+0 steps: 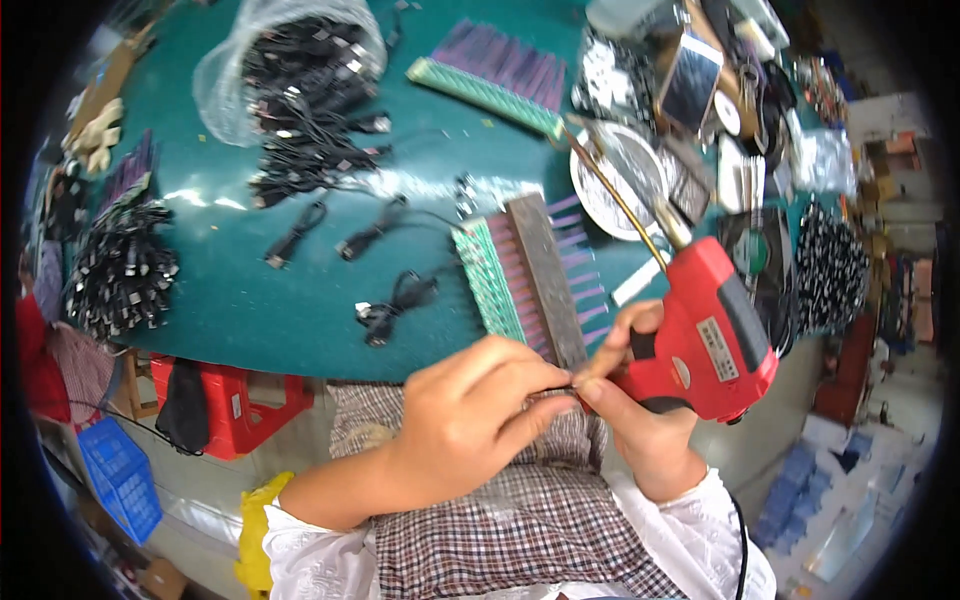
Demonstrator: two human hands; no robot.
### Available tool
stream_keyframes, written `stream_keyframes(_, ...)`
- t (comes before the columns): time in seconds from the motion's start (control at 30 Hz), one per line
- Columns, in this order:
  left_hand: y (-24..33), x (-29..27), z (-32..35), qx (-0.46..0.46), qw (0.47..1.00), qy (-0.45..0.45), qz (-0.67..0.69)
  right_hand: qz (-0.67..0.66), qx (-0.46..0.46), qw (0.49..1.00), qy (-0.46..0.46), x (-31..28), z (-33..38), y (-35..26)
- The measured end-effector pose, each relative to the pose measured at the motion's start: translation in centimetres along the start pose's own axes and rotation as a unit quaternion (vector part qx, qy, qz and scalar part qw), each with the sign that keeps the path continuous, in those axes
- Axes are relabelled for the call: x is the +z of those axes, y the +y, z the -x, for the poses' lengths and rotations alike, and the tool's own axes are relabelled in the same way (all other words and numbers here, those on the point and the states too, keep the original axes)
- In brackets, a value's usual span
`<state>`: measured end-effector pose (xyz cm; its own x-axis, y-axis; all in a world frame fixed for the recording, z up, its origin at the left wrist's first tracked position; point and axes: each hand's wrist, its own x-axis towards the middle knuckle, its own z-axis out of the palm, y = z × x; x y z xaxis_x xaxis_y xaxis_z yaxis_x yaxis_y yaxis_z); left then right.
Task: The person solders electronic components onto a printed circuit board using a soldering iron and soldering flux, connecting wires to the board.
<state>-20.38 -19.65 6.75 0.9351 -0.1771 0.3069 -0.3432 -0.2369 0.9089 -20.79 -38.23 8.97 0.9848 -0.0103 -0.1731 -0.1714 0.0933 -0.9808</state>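
In my right hand (pixel 640 400) is a red and black soldering gun (pixel 705 330), its long thin metal nozzle tilted up and to the left, away from me. The same hand's thumb and finger pinch together at the near edge of the table, meeting the fingertips of my left hand (pixel 470 415). Pinched in my left fingers is a thin black cable (pixel 550 391); its end is mostly hidden between both hands. Just beyond them lies a green circuit board strip (pixel 490 280) with rows of purple wires, and a dark grey bar (pixel 545 275) rests across the wires.
Coiled black cables (pixel 398 303) lie left of the board, below a clear bag (pixel 225 85) spilling more cables. Another board strip (pixel 490 75) is farther back. A round white dish (pixel 605 215), a phone (pixel 690 82) and clutter fill the right. A red stool (pixel 235 415) stands below left.
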Motion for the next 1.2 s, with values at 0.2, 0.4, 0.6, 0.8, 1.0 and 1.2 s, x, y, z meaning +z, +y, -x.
stream_keyframes(0.2, -0.6, 1.3, 0.0, 0.004, 0.999, -0.015, -0.031, 0.024, -0.007, 0.999, -0.032, -1.3, -0.5, 0.9)
stream_keyframes(0.4, -2.8, -0.4, -1.6, -0.045, 0.985, 0.005, -0.164, 0.057, -0.005, 0.997, 0.046, -2.7, -0.3, 1.5)
stream_keyframes(0.6, -6.2, -1.1, -2.8, -0.085, 0.973, -0.002, -0.216, 0.091, 0.013, 0.995, 0.026, -4.1, 1.0, 1.6)
stream_keyframes(0.8, -7.5, -1.2, -3.5, -0.094, 0.973, -0.009, -0.212, 0.077, 0.021, 0.997, -0.020, -6.5, 2.6, 2.9)
stream_keyframes(1.0, -8.0, -1.2, -3.9, -0.103, 0.976, -0.019, -0.190, 0.276, 0.045, 0.960, -0.034, -8.2, 3.7, 3.5)
stream_keyframes(1.2, -8.2, -1.3, -3.9, -0.103, 0.977, -0.024, -0.184, 0.340, 0.053, 0.935, -0.092, -8.3, 3.4, 4.0)
